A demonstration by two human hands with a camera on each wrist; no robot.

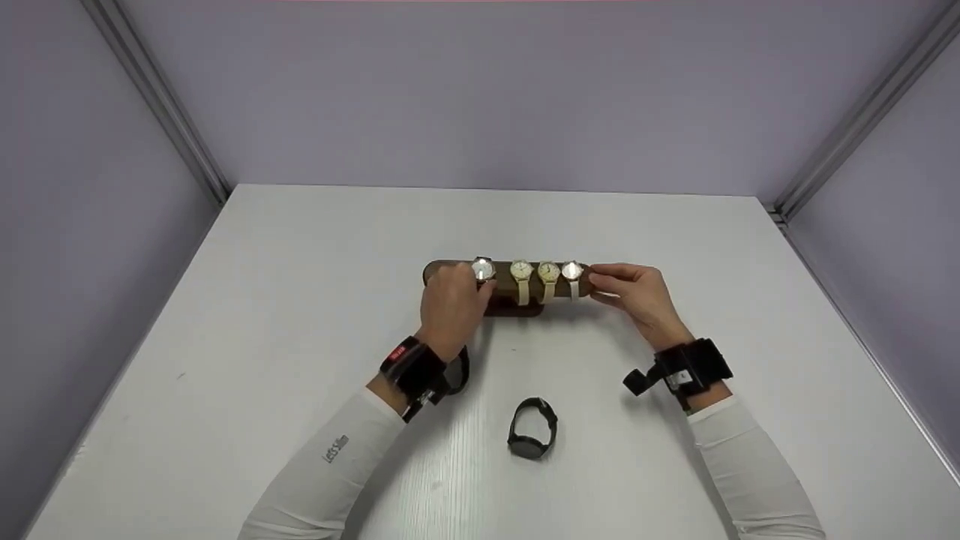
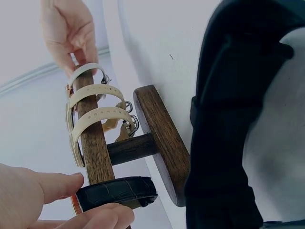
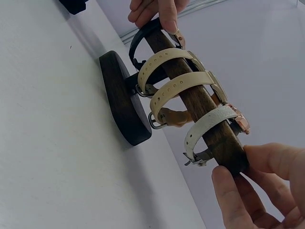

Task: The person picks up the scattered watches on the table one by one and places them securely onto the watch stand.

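Note:
A dark wooden watch stand [image 1: 450,269] stands mid-table, its bar [image 2: 95,143] on an oval base [image 2: 162,143]. Three pale-strapped watches [image 1: 547,276] sit side by side on the bar. My left hand [image 1: 480,289] pinches a fourth watch with a black strap [image 2: 116,193] at the bar's left end, thumb and fingers on either side of it. My right hand [image 1: 600,285] grips the bar's right end [image 3: 228,152], just past the white-strapped watch [image 3: 209,124]. A black watch [image 1: 532,429] lies loose on the table, nearer me.
The white table [image 1: 300,300] is walled by lilac panels at the back and both sides, with metal rails in the corners. Bare tabletop lies left, right and behind the stand. Black camera bands [image 1: 694,367] sit on both wrists.

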